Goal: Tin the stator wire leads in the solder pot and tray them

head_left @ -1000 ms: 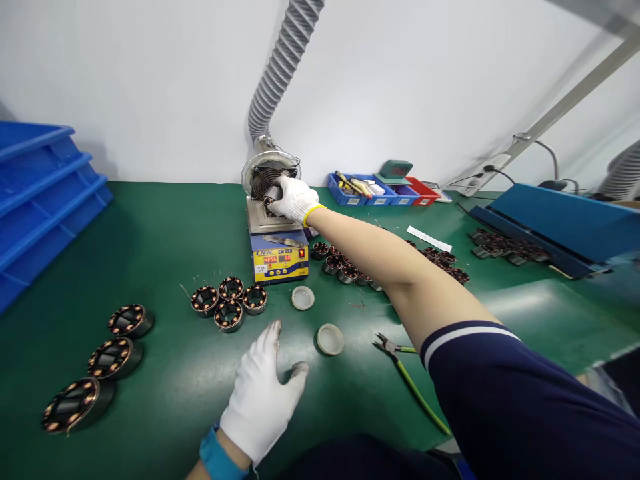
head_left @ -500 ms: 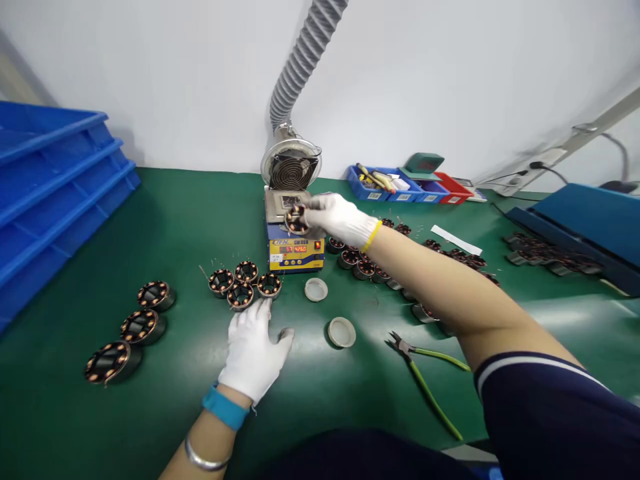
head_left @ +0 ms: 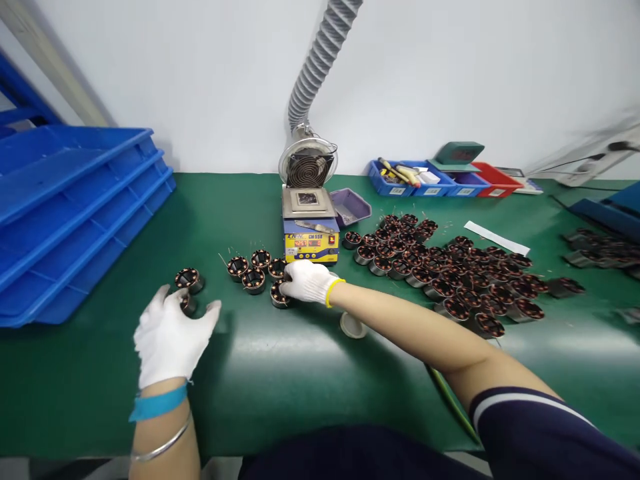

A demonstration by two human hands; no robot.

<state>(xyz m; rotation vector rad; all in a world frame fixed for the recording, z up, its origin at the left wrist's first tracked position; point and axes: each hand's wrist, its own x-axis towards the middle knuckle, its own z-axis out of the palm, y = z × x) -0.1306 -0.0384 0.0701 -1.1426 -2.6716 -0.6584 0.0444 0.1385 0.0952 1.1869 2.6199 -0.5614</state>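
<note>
My right hand [head_left: 307, 281], in a white glove with a yellow cuff, grips a wound motor stator [head_left: 280, 295] at the table, just in front of a small group of stators [head_left: 254, 281]. My left hand [head_left: 173, 335], gloved in white, has its thumb and fingers spread over the left-hand stators. One stator [head_left: 189, 279] stands just beyond its fingertips, and another [head_left: 188, 305] shows partly between fingers and thumb. Behind my right hand is a blue and yellow solder pot [head_left: 311, 241] with a lit red display. A small round dish [head_left: 353, 326] lies by my right forearm.
Many stators [head_left: 420, 260] cover the table at right. Blue crates [head_left: 90, 220] are stacked at left. Small bins [head_left: 430, 181] and a purple tray [head_left: 353, 205] stand at the back. Green plier handles [head_left: 453, 403] show under my right arm. A grey duct [head_left: 320, 67] hangs above the pot.
My right hand has brought the stator down from the solder pot to the table beside the small group. My left hand has moved left to the other stators. The view has shifted.
</note>
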